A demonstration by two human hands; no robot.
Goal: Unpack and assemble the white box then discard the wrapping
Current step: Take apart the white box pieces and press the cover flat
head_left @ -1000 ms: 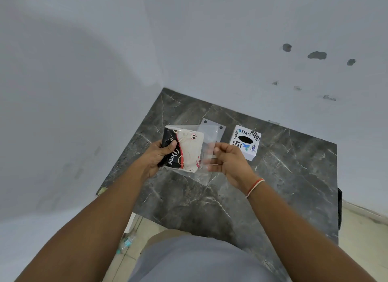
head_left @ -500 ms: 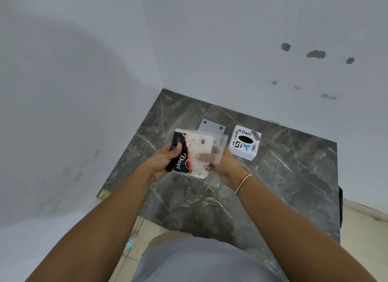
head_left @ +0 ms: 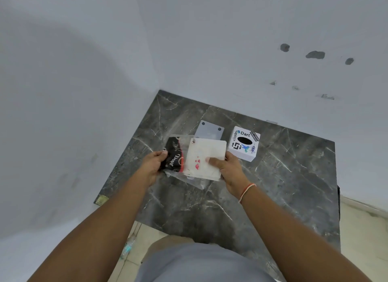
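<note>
Item: clear plastic wrapping, transparent, held above the dark marbled counter in front of the person. Its left portion bears a black printed panel with white script lettering; a slack clear corner hangs below both hands.

Item: flat white piece, cream-white with small red marks near its lower left, partly out of the wrapping on the right side, lying tilted. Whether it is folded card or paper cannot be told.

Left hand: closed on the black left edge of the wrapping, thumb on top, fingers underneath.

Right hand: closed on the right edge of the flat white piece, thumb pressed across its upper face, fingers under it. A red and white thread band circles that wrist.

Item: white box, assembled cube with a black oval opening on top and printed stickers, standing on the counter just beyond the right hand, apart from it.

Item: grey flat plate with two dark holes at its far corners, lying on the counter behind the wrapping, left of the white box, its near edge hidden by the held items.

Setting: counter fits into a corner of pale walls.
</note>
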